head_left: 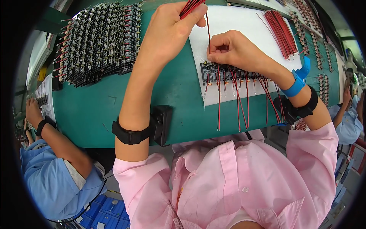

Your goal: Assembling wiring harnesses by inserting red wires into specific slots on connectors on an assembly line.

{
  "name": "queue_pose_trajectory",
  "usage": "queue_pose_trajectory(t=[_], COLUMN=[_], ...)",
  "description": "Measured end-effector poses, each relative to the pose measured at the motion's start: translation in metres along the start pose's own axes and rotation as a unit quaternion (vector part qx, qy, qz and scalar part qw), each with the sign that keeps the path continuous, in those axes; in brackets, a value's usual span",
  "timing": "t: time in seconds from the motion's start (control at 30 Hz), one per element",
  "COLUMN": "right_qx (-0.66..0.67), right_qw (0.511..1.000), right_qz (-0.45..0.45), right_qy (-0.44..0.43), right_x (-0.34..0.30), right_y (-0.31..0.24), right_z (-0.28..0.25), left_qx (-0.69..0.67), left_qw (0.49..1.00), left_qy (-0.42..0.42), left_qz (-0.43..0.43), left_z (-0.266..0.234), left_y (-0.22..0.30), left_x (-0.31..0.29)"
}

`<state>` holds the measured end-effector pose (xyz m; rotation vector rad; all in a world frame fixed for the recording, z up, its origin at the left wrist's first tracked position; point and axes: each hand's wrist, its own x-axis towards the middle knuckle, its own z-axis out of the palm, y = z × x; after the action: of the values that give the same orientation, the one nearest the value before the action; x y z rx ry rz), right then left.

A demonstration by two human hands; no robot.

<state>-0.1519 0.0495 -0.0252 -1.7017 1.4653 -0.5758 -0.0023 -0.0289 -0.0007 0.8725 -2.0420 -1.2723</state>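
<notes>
At the top of the view, my left hand is closed around a bundle of red and black wires. A single red-black wire hangs down from there to my right hand, whose thumb and fingertips pinch its lower part. Just below those fingertips lies a row of small black circuit boards on a white foam sheet. Several red-black wires trail from the row toward me, over the sheet's near edge. The pinched wire's tip is too small to make out.
A large stack of circuit boards stands on the green mat at left. Another wire bundle lies on the sheet's far right. More board strips line the right side. Co-workers in blue sit on both sides.
</notes>
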Motion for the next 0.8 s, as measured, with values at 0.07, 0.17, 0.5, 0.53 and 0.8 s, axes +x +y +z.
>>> queue_pose_trajectory(t=[0.07,0.17,0.5,0.53,0.8], right_qx=[-0.002,-0.007,-0.009,-0.013,-0.036], right_qw=[1.0,1.0,0.999,0.999,0.999], right_qz=[-0.001,-0.005,-0.017,-0.021,-0.029], right_qy=[0.003,0.007,0.025,0.029,0.029], right_x=[-0.0003,-0.0003,-0.001,-0.0012,-0.0024], right_y=[-0.0007,-0.0019,-0.0002,-0.0005,-0.0029], right_z=[0.0002,0.0007,0.0014,0.0016,0.0014], left_qx=[0.003,0.001,0.005,0.002,-0.006], left_qw=[1.0,1.0,1.0,1.0,1.0], left_qy=[0.001,0.001,0.005,0.005,0.0], left_qz=[0.001,0.001,-0.012,-0.009,-0.004], left_z=[0.0001,0.0003,0.0008,0.0008,0.0015], left_y=[-0.0006,0.0005,0.0007,0.0003,-0.0016], left_x=[0.0002,-0.0003,0.0009,0.0009,0.0012])
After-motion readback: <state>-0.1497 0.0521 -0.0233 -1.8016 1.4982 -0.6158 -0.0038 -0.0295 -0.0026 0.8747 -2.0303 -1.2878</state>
